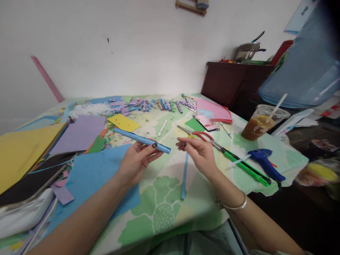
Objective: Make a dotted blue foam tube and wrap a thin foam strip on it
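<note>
My left hand (pixel 139 156) grips a thin rolled tube of blue paper (pixel 140 138), thumb on top, its near end pointing right. Just right of that end is my right hand (pixel 196 152), its fingertips pinched together. Whether anything small is between them cannot be made out. Below the right hand a narrow blue paper strip (pixel 184 177) runs down over the tablecloth; its upper end is hidden behind the hand. A large blue paper sheet (pixel 90 180) lies under my left forearm. Red-handled scissors (pixel 203 135) lie beyond my right hand.
A green utility knife (pixel 247 168) and a blue glue gun (pixel 265 163) lie right, near an iced drink cup (pixel 261 124). Paper curls (pixel 162 104) and white string (pixel 91 110) line the back. Coloured sheets (pixel 29 152) are stacked left. A white pen-like stick (pixel 162 128) lies mid-table.
</note>
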`<state>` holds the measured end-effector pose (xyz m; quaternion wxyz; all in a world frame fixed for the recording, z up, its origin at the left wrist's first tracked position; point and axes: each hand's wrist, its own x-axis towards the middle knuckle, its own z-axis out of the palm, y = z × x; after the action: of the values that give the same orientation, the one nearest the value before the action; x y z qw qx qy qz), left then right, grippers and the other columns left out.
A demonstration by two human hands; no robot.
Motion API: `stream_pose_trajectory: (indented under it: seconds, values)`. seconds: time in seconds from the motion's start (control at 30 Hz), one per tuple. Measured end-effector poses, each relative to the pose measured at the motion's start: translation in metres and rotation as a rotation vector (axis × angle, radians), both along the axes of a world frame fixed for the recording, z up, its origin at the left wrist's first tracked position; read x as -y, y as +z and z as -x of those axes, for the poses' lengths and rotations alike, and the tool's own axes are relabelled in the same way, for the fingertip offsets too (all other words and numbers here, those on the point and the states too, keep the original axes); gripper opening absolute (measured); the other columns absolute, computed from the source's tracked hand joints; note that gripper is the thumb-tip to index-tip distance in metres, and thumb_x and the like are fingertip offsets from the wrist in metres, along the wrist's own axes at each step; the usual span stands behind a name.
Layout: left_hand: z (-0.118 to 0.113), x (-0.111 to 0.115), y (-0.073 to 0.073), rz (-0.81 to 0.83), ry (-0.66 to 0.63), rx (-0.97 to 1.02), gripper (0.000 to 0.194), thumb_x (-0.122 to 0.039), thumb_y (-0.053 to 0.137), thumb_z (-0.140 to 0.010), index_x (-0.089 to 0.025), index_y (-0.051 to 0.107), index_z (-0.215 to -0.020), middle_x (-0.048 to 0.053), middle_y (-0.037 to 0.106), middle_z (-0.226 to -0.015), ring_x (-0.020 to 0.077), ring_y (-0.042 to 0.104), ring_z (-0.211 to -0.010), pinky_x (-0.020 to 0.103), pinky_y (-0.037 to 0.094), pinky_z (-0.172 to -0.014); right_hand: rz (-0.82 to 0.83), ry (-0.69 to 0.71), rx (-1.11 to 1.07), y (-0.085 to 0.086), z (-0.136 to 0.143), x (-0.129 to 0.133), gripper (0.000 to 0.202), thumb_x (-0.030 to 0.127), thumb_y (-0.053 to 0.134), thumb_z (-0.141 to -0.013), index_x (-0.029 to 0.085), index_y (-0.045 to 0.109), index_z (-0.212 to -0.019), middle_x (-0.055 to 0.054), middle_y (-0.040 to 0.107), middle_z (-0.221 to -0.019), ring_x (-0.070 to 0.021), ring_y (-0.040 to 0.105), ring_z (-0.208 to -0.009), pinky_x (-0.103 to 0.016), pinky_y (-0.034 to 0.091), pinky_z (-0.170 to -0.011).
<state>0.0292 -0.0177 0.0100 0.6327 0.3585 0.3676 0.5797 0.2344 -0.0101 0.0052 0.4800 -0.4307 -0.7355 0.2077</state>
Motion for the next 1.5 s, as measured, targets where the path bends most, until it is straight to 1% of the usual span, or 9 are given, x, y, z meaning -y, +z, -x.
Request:
stream_pose_trajectory:
  seconds: [0.1, 0.2, 0.37, 0.53, 0.7, 0.9, 1.1, 1.27, 1.5]
  values:
    - [0.003, -0.001, 0.003, -0.035, 0.006, -0.011, 0.031, -0.021, 0.084, -0.059, -0.015, 0.067, -0.084, 0.001, 0.071, -0.078, 0.0190, 0.070, -0.078, 0.035, 0.057, -0.080, 0.234, -0.346, 0.636, 0.010, -0.024, -0.024, 0.034, 0.024, 0.043, -0.090, 0.019, 0.064, -0.116, -0.008, 0.071, -0.104, -0.0194, 0.066, -0.095, -0.029, 0.048, -0.082]
    - [0.005, -0.001, 0.005, -0.052, -0.004, -0.010, 0.032, -0.022, 0.084, -0.060, -0.016, 0.066, -0.085, 0.001, 0.071, -0.079, 0.0192, 0.070, -0.080, 0.035, 0.057, -0.080, 0.377, -0.372, 0.855, 0.019, -0.046, -0.048, 0.029, 0.016, 0.061, -0.074, 0.014, 0.069, -0.102, -0.013, 0.071, -0.094, -0.0265, 0.065, -0.091, -0.030, 0.045, -0.071]
    - [0.005, -0.003, 0.005, -0.025, -0.014, -0.014, 0.033, -0.024, 0.086, -0.058, -0.016, 0.065, -0.082, 0.001, 0.071, -0.077, 0.0199, 0.070, -0.080, 0.034, 0.058, -0.077, 0.518, -0.328, 0.997, 0.027, -0.058, -0.073, 0.027, 0.025, 0.070, -0.068, 0.016, 0.069, -0.094, -0.010, 0.071, -0.087, -0.0238, 0.065, -0.083, -0.025, 0.040, -0.058]
    - [0.001, -0.004, 0.000, 0.031, -0.028, -0.002, 0.032, -0.027, 0.086, -0.058, -0.015, 0.064, -0.078, 0.002, 0.071, -0.077, 0.0191, 0.070, -0.075, 0.033, 0.059, -0.073, 0.554, -0.299, 1.079, 0.032, -0.047, -0.095, 0.027, 0.025, 0.076, -0.066, 0.014, 0.069, -0.090, -0.010, 0.070, -0.090, -0.0234, 0.066, -0.085, -0.025, 0.044, -0.061]
    - [-0.003, -0.006, -0.011, 0.120, -0.039, -0.039, 0.038, -0.034, 0.087, -0.057, -0.015, 0.062, -0.079, 0.006, 0.072, -0.077, 0.0188, 0.070, -0.071, 0.028, 0.059, -0.066, 0.570, -0.286, 1.141, 0.031, -0.037, -0.110, 0.018, 0.031, 0.061, -0.087, 0.014, 0.064, -0.093, -0.005, 0.066, -0.092, -0.0152, 0.063, -0.080, -0.031, 0.052, -0.071]
    - [-0.004, -0.010, -0.014, 0.138, 0.022, -0.011, 0.042, -0.031, 0.091, -0.050, -0.014, 0.064, -0.078, 0.004, 0.071, -0.077, 0.0187, 0.070, -0.075, 0.026, 0.060, -0.068, 0.527, -0.363, 1.072, 0.022, -0.046, -0.113, 0.027, 0.019, 0.072, -0.064, 0.014, 0.062, -0.088, -0.014, 0.067, -0.087, -0.0261, 0.064, -0.077, -0.029, 0.041, -0.054]
    - [-0.004, -0.011, -0.016, 0.161, 0.044, -0.023, 0.033, -0.020, 0.085, -0.058, -0.015, 0.065, -0.083, 0.004, 0.071, -0.081, 0.0189, 0.070, -0.078, 0.027, 0.060, -0.068, 0.502, -0.362, 0.950, 0.018, -0.058, -0.112, 0.039, 0.029, 0.070, -0.059, 0.017, 0.056, -0.093, -0.010, 0.066, -0.084, -0.0252, 0.062, -0.076, -0.027, 0.034, -0.051]
    - [0.000, -0.013, -0.017, 0.151, 0.057, -0.024, 0.025, -0.020, 0.083, -0.060, -0.015, 0.068, -0.079, 0.006, 0.072, -0.081, 0.0201, 0.070, -0.077, 0.028, 0.060, -0.068, 0.480, -0.367, 0.807, 0.012, -0.057, -0.111, 0.044, 0.033, 0.066, -0.065, 0.018, 0.052, -0.104, -0.008, 0.067, -0.089, -0.0225, 0.062, -0.079, -0.026, 0.038, -0.054]
    - [0.006, -0.016, -0.014, 0.117, 0.114, -0.006, 0.026, -0.023, 0.083, -0.059, -0.016, 0.069, -0.080, 0.005, 0.073, -0.085, 0.0206, 0.071, -0.080, 0.028, 0.060, -0.070, 0.413, -0.138, 0.109, 0.017, -0.028, -0.098, 0.055, 0.030, 0.075, -0.061, 0.019, 0.057, -0.112, -0.005, 0.068, -0.083, -0.0200, 0.066, -0.078, -0.028, 0.050, -0.067]
